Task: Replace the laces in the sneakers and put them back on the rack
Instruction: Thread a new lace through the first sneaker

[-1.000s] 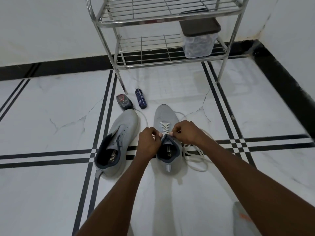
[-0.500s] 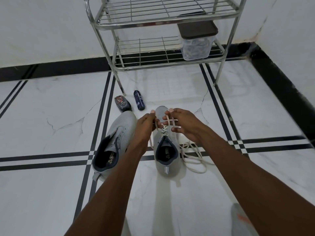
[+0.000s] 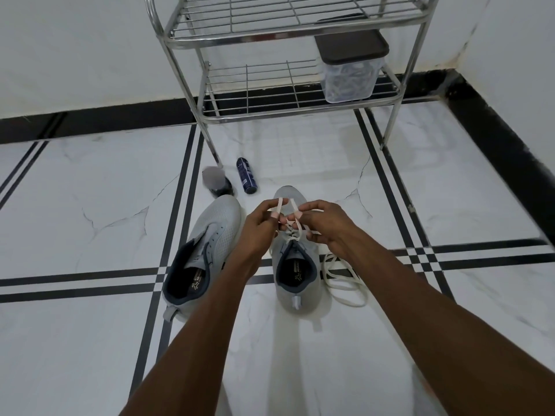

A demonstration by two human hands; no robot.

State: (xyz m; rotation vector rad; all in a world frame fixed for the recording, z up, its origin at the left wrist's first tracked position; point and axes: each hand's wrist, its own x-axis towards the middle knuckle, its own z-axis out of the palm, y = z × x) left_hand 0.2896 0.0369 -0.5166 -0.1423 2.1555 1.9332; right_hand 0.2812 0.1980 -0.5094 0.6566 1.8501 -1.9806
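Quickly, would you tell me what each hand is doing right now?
Left hand: pinching the white lace.
Right hand: pinching the same lace.

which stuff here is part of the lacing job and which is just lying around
In use: right sneaker, white lace, left sneaker, rack, left hand, right hand.
Lying about: blue can, dark bottle, lidded tub.

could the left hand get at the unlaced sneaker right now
Probably not straight away. The left hand is pinching the lace over the laced sneaker, so it must let go first. The path itself looks free: the unlaced sneaker lies just beside that arm, nothing between.
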